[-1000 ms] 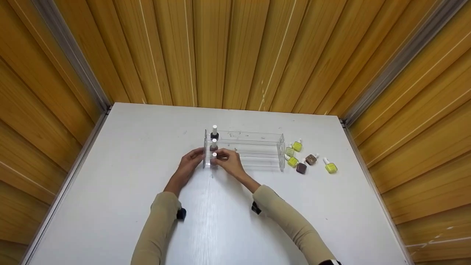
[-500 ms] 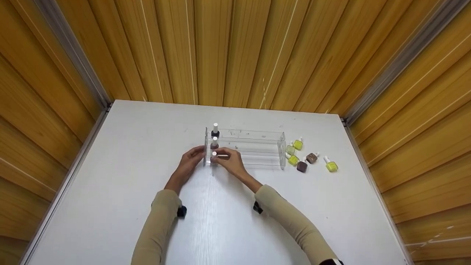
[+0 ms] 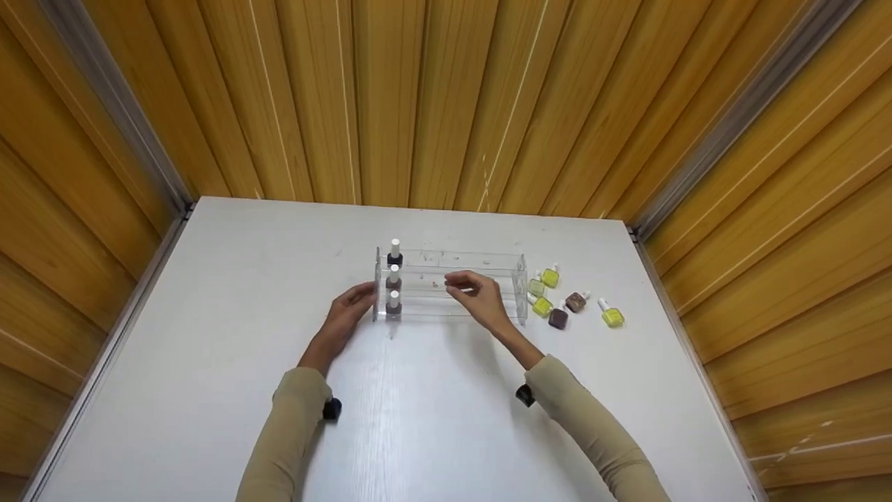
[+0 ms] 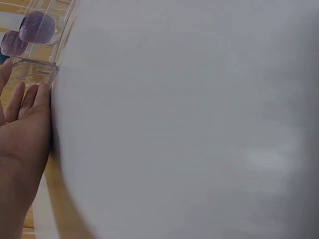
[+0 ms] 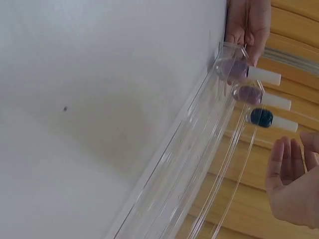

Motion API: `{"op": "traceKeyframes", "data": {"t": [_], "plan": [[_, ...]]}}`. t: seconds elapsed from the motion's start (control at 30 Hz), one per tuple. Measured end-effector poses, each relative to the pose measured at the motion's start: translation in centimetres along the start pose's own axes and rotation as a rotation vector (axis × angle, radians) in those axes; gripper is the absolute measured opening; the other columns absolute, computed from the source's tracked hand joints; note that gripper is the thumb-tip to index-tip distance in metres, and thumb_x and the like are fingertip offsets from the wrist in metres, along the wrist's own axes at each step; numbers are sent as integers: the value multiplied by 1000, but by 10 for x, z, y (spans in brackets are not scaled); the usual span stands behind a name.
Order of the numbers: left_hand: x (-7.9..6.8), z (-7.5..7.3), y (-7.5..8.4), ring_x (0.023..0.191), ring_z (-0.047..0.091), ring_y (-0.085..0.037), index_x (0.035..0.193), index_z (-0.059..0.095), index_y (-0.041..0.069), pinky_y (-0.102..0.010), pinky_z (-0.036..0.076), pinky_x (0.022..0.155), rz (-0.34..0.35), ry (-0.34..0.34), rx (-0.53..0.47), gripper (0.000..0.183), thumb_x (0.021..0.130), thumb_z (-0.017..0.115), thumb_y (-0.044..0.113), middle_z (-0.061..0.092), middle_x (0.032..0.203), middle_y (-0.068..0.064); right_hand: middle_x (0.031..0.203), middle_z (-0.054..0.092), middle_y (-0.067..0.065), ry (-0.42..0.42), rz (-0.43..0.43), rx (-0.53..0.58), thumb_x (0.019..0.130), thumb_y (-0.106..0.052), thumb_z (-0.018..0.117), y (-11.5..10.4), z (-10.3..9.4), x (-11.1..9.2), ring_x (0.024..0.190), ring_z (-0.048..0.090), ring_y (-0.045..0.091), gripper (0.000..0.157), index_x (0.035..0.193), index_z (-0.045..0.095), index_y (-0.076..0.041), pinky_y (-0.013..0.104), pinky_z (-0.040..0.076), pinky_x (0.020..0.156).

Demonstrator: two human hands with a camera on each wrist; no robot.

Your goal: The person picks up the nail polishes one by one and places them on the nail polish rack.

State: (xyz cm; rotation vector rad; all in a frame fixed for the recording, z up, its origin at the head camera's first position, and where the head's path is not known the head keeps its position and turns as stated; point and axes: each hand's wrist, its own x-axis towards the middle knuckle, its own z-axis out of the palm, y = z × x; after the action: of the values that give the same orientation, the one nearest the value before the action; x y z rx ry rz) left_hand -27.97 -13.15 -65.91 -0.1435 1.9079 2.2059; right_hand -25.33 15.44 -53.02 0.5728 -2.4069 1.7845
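Observation:
A clear acrylic tiered rack (image 3: 521,289) stands on the white table. Three white-capped nail polish bottles stand upright at its left end, one per tier: a mauve one (image 3: 394,305) in front, another mauve one (image 3: 394,280) in the middle, a dark teal one (image 5: 260,117) at the back. My left hand (image 3: 346,314) touches the rack's left end panel with fairly straight fingers; the left wrist view shows its fingertips against the clear plastic. Above the rack, right of the bottles, my right hand (image 3: 481,300) hovers with loosely bent fingers and holds nothing.
Right of the rack lie several loose nail polish bottles: yellow ones (image 3: 612,318), a pale green one (image 3: 536,286), a glittery brown one (image 3: 575,302) and a dark maroon one (image 3: 558,319). Wood-patterned walls (image 3: 390,104) enclose the table at the back and sides.
My right hand has let go of the front mauve nail polish bottle and moved right, away from it. That bottle stays in the front tier. My left hand keeps its place at the rack.

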Motion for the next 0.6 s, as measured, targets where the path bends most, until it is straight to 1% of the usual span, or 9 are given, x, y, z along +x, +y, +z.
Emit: {"op": "traceKeyframes", "data": {"t": [0.07, 0.17, 0.27, 0.33, 0.4, 0.47, 0.53, 0.6], "plan": [[-1, -3, -1, 152, 39, -26, 148, 50, 8, -38, 28, 130, 6, -9, -7, 49, 103, 63, 24, 48, 157, -13, 106, 71, 35, 48, 14, 3, 92, 9, 68, 6, -16, -3, 96, 71, 45, 22, 112, 68, 17, 38, 66, 79], [-2, -4, -1, 152, 38, -27, 149, 49, 6, -38, 28, 130, 17, -22, -13, 50, 103, 62, 23, 47, 158, -15, 104, 69, 38, 138, 66, 30, 92, 12, 66, 21, -47, -9, 88, 74, 36, 21, 111, 67, 20, 38, 66, 76], [-2, -3, -1, 152, 38, -28, 148, 49, 5, -39, 28, 130, 22, -15, -15, 50, 103, 62, 21, 47, 157, -16, 104, 67, 42, 232, 130, 41, 91, 13, 66, 39, -81, -14, 81, 75, 23, 22, 111, 65, 22, 29, 65, 72], [-2, -2, 0, 151, 40, -28, 148, 50, 4, -39, 29, 129, 21, -5, -24, 49, 103, 63, 20, 48, 156, -16, 106, 67, 42, 280, 180, 36, 92, 11, 66, 55, -104, -18, 79, 74, 16, 23, 112, 64, 23, 22, 64, 69], [-2, -2, 1, 150, 41, -28, 147, 50, 4, -39, 31, 129, 22, -1, -33, 49, 103, 63, 19, 49, 155, -16, 107, 69, 39, 329, 222, 32, 93, 8, 67, 72, -126, -22, 77, 73, 11, 25, 114, 64, 22, 17, 61, 67], [-2, -1, 1, 149, 42, -28, 147, 50, 3, -38, 31, 128, 20, 3, -44, 48, 103, 63, 18, 50, 155, -16, 106, 71, 35, 371, 263, 11, 94, 4, 68, 88, -147, -27, 76, 72, 8, 27, 116, 65, 19, 15, 60, 65], [-2, -1, 2, 149, 42, -28, 147, 50, 2, -38, 32, 128, 19, 6, -54, 49, 102, 63, 16, 49, 155, -17, 102, 74, 27, 409, 288, -36, 96, -1, 69, 101, -167, -32, 75, 70, 4, 27, 117, 67, 15, 13, 58, 65], [-3, -1, 2, 148, 43, -28, 146, 51, 2, -37, 32, 128, 17, 14, -63, 49, 102, 64, 16, 50, 154, -17, 96, 76, 18, 445, 314, -73, 96, -2, 68, 111, -184, -36, 75, 70, 2, 26, 117, 68, 13, 15, 60, 67]]}}
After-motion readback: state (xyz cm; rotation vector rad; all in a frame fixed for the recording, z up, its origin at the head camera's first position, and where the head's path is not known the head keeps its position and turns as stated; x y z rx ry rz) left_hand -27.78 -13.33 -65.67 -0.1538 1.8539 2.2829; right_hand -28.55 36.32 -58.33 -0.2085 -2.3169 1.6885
